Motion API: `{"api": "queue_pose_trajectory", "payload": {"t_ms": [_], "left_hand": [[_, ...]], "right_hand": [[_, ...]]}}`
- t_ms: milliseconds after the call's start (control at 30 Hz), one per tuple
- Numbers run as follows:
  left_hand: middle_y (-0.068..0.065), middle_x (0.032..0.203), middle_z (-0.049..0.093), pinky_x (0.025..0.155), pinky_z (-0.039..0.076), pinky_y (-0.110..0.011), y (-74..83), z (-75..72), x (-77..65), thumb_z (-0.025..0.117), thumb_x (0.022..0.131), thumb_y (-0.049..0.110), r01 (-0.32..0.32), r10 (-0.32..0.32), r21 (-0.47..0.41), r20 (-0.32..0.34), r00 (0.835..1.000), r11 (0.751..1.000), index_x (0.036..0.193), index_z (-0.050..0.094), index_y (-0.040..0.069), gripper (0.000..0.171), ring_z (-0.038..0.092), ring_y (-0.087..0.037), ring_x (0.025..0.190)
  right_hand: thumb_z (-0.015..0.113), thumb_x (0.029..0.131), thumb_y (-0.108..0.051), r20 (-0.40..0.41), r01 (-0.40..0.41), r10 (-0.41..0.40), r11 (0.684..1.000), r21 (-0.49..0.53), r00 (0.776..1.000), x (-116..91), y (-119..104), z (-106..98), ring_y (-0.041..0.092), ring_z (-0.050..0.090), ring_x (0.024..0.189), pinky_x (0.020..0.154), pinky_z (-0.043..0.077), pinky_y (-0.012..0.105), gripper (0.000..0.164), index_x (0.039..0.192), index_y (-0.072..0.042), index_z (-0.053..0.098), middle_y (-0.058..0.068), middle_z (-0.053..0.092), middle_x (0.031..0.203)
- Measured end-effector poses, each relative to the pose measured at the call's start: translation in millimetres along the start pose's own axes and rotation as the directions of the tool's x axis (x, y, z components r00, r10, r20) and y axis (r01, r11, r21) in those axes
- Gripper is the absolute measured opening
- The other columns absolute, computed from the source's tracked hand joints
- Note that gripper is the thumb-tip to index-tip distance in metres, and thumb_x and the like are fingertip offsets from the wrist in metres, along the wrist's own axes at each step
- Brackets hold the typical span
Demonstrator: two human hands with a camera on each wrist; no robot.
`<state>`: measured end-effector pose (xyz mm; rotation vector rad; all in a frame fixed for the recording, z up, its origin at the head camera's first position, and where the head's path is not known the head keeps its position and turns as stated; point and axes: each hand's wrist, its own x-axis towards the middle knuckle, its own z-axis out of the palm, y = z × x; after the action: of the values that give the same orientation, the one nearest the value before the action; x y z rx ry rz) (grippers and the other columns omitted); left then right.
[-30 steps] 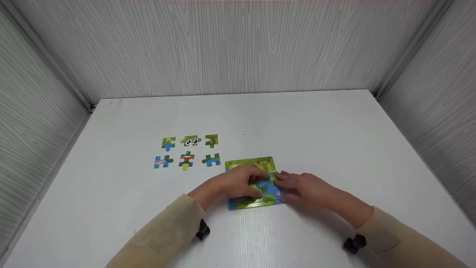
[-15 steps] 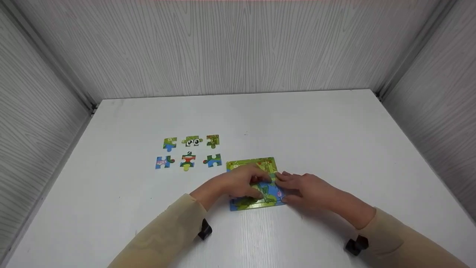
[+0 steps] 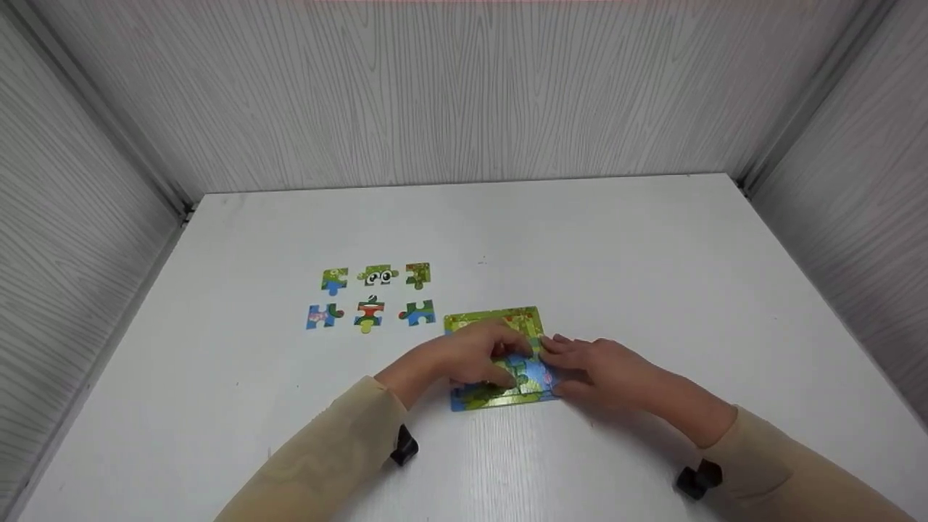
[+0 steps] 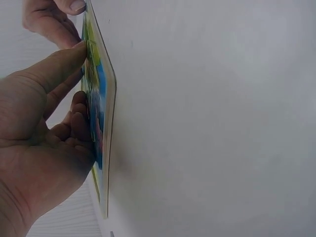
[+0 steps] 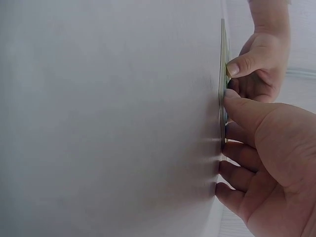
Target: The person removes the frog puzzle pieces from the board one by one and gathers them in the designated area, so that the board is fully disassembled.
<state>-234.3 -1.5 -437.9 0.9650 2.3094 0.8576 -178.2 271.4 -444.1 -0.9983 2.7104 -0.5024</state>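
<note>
A small jigsaw puzzle board [image 3: 493, 315], green and blue with a raised border, lies flat on the white table. My left hand [image 3: 475, 353] reaches over it from the left. Its thumb and curled forefinger are on a blue and green puzzle piece [image 3: 520, 368] in the lower part of the board, seemingly pinching it; my hand hides much of the board's left and middle. My right hand [image 3: 605, 370] rests at the board's right edge, fingers fairly straight. In the right wrist view its thumb [image 5: 234, 96] touches the edge and other fingertips are against the table.
Several loose puzzle pieces lie in two rows left of the board, among them one with eyes [image 3: 378, 276], one with a red mouth [image 3: 369, 313] and a blue-green one [image 3: 418, 312]. Pale wood-grain walls [image 3: 464, 94] enclose the table [image 3: 616, 239] at the back and sides.
The whole head view has shifted slightly to the right. The piece under my left thumb and forefinger shows its outline more clearly; otherwise both hands keep nearly the same place at the board.
</note>
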Motion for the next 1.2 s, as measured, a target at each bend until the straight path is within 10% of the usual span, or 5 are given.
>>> {"api": "queue_pose_trajectory", "payload": {"t_ms": [1200], "left_hand": [[0.001,0.109,0.062,0.089,0.048,-0.032,-1.0,4.8,1.6,0.082,0.093,0.014,-0.030,0.025,-0.105,-0.046,0.999,0.994,0.124,0.067,0.020,0.034,0.054,-0.016,0.099]], "right_hand": [[0.073,0.102,-0.032,-0.010,-0.011,0.012,1.000,0.020,1.000,-1.1,-0.3,1.4,0.033,0.046,0.148,0.108,0.046,0.060,0.059,0.154,-0.010,0.056,0.008,0.046,0.163]]}}
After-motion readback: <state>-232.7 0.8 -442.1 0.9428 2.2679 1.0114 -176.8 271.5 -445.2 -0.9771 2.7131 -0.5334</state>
